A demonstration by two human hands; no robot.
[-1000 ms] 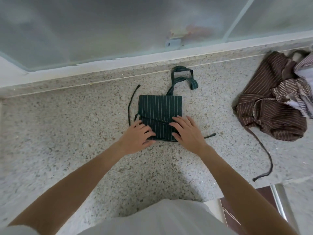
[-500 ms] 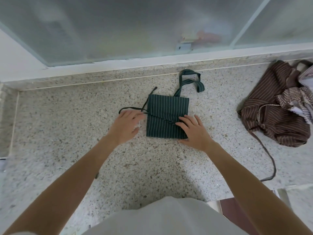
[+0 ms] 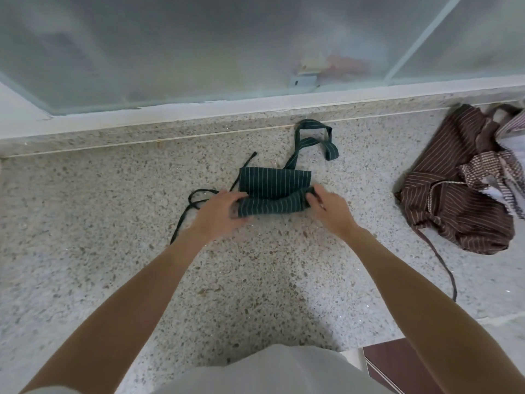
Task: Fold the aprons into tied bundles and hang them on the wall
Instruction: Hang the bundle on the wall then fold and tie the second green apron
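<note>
On the speckled terrazzo bench (image 3: 113,223), the left hand (image 3: 217,213) and right hand (image 3: 331,209) curl their fingers round the two ends of the green striped apron (image 3: 274,191), its near edge rolled up. At 12 o'clock lies its neck strap (image 3: 312,140); at 3 o'clock, apart, a heap of brown striped aprons (image 3: 460,183).

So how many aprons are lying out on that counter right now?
2 that I can tell apart. The green striped apron lies mid-counter, gripped at each end by the left hand and right hand. The brown striped apron is heaped at the right; paler striped cloth on it may be more.
</note>
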